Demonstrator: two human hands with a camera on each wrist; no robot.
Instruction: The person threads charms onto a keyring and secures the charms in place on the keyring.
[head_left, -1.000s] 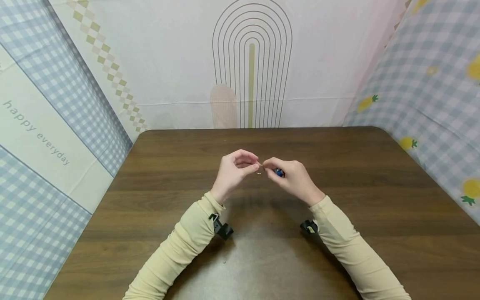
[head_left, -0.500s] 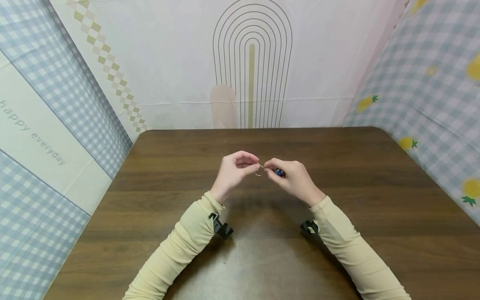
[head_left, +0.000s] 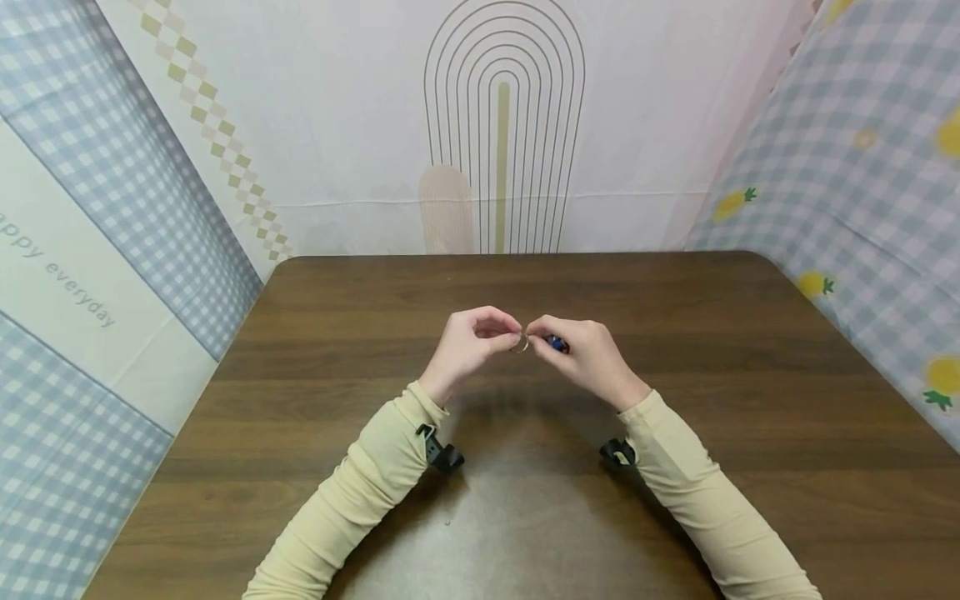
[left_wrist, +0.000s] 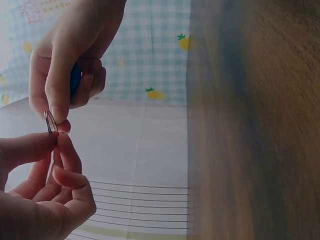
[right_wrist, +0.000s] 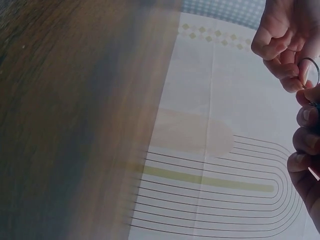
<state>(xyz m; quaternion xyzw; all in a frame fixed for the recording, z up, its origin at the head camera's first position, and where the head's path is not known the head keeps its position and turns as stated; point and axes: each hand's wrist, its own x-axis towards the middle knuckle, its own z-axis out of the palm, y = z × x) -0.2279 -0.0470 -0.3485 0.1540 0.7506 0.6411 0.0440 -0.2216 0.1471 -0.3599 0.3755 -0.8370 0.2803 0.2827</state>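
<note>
A thin metal split ring, like a key ring (left_wrist: 47,121), stands between my two hands. My left hand (head_left: 463,354) pinches it between thumb and forefinger, the other fingers loosely bent. Right beside those fingertips, my right hand (head_left: 592,357) has its thumb and forefinger pinched at the ring's edge. A small blue object (head_left: 557,343) sits in the curled fingers of the right hand, mostly hidden, so its kind is unclear. In the right wrist view the ring (right_wrist: 318,71) shows as a loop above the right fingertips. Both hands are held above the table.
A dark brown wooden table (head_left: 360,325) lies below the hands. Behind it hangs a white cloth (head_left: 645,125) with arch lines, and checked cloths (head_left: 840,192) hang at the sides. Black wrist cameras (head_left: 444,457) are strapped over both sleeves.
The ring has turned between the fingertips and shows at a different angle. My left hand has shifted slightly right and toward me, closer to the right fingertips. My right hand is nearly still.
</note>
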